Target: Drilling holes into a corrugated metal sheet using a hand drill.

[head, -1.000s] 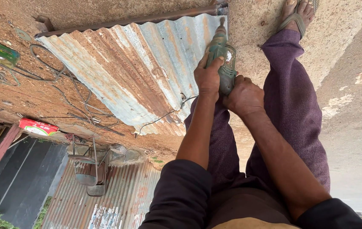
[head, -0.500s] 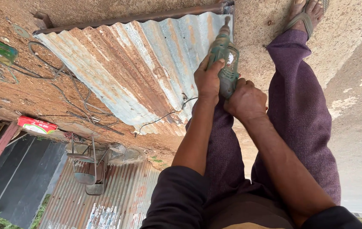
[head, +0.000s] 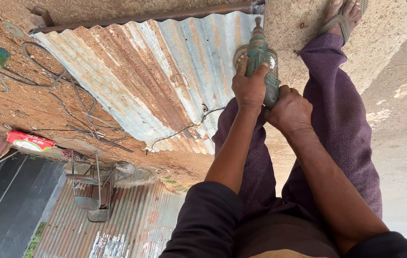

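Green power drill (head: 260, 57) clamped in left hand (head: 248, 88) and right hand (head: 289, 110), beside rusty corrugated sheet (head: 151, 76).

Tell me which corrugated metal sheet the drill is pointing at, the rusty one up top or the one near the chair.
The rusty sheet up top, beside the left hand; the drill points at its far edge. The other sheet lies below, by the chair.

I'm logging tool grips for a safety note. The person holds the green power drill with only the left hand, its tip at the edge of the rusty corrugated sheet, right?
Not quite: the head view shows both hands on the green power drill, left hand and right hand. Its tip is at the edge of the rusty corrugated sheet, as you said.
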